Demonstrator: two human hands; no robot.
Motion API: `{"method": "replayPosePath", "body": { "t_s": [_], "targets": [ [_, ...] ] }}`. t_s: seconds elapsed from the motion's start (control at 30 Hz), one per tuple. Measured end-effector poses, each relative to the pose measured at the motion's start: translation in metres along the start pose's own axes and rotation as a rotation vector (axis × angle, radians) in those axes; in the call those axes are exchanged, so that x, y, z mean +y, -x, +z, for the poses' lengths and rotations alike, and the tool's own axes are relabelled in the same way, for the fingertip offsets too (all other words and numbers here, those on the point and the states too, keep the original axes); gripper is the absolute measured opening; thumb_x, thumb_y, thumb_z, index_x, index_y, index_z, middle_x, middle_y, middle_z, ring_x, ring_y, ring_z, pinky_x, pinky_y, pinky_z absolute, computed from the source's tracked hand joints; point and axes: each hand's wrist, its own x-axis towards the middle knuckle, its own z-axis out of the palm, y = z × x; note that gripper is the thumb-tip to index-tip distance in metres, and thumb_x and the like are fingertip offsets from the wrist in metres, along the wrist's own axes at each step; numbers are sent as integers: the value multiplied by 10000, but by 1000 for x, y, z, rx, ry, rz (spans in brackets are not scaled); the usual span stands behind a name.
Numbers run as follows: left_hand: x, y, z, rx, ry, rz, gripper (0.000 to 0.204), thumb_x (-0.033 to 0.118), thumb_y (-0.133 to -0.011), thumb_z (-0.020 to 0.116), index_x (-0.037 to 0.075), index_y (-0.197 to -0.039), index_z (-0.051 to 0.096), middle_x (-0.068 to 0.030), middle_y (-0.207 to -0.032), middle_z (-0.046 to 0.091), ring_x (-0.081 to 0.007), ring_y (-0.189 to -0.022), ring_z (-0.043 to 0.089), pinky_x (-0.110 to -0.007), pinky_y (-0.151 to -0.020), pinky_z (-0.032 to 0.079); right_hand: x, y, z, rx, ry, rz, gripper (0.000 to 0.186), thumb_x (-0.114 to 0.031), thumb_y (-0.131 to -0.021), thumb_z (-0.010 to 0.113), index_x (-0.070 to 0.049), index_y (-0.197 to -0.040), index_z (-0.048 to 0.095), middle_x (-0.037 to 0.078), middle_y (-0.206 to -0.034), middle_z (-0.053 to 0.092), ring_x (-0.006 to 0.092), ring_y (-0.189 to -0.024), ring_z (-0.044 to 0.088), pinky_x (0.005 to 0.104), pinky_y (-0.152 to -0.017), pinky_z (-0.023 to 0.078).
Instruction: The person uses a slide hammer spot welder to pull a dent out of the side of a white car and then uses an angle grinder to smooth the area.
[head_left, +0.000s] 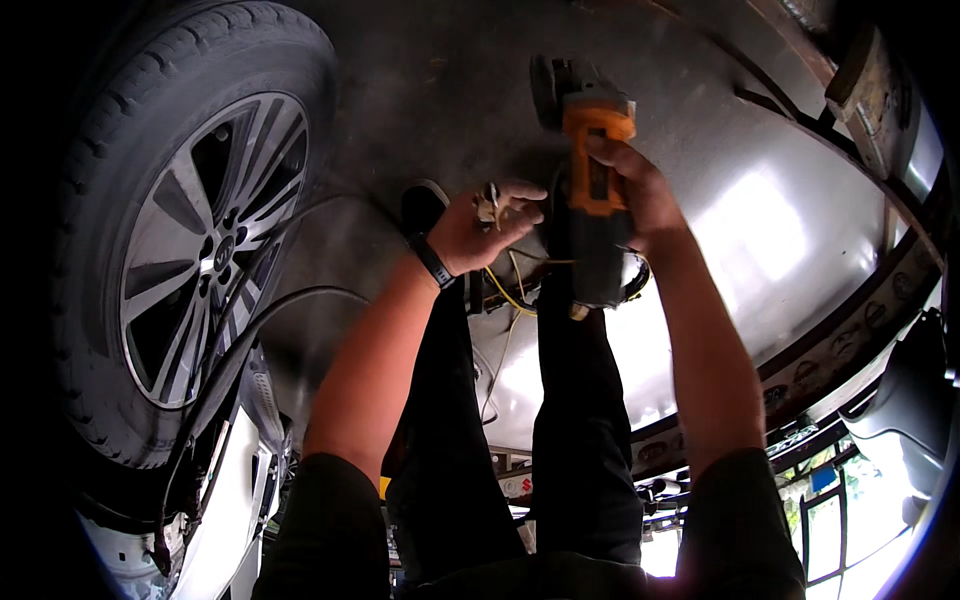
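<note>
Legs: black trousers sit nearest, pointing up at the grinder
Grinder: the orange and black grinder hangs over the grey floor, right of the car wheel
Right hand: right hand is wrapped tight round the grinder; keep it firm, disc away from legs
Left hand: left hand, between wheel and grinder, pinches a small plug; keep the yellow wire loose

- My right hand is wrapped around the orange angle grinder, arm stretched forward.
- My left hand, just left of the grinder, pinches something small.
</note>
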Motion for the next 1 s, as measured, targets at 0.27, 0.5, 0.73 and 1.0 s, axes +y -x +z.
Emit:
{"method": "replayPosePath", "body": {
  "t_s": [0.27, 0.5, 0.73, 1.0],
  "targets": [
    [-15, 4, 11, 68, 101, 13, 914, 301, -819, 810, 20, -1517, 292, -54, -1125, 635, -113, -980, 601, -276, -873, 494, 30, -73, 21, 4, -299, -80, 464, -340, -846, 676, -34, -1163, 530, 104, -903, 636, 234, -787, 661, 362, -700, 573],
    [-5, 0, 3, 114, -22, 37, 816, 152, -826, 763, -12, -1484, 308, -88, -1210, 607, -135, -1121, 575, -313, -973, 468, 37, -96, 18, -56, -401, -83, 448, -359, -868, 635, -37, -1163, 536, 118, -941, 650, 240, -803, 664, 370, -716, 572],
    [-21, -17, 7, 509, -178, 145, 494, 236, -924, 682, 1, -1322, 509, -51, -1038, 624, -136, -923, 585, -310, -884, 496, 55, -185, -44, -32, 39, -349, 545, -316, -838, 718, -19, -1242, 505, 149, -1045, 649, 260, -889, 673, 384, -775, 575],
    [-21, 17, -33, 659, 217, -197, 207, 240, -1015, 551, 97, -1031, 701, 45, -793, 532, -52, -651, 422, -212, -592, 359, 57, -224, 11, 419, 846, -251, 826, -307, -759, 832, -44, -1396, 377, 174, -1293, 560, 328, -1142, 606, 443, -929, 546]
  ]
}}
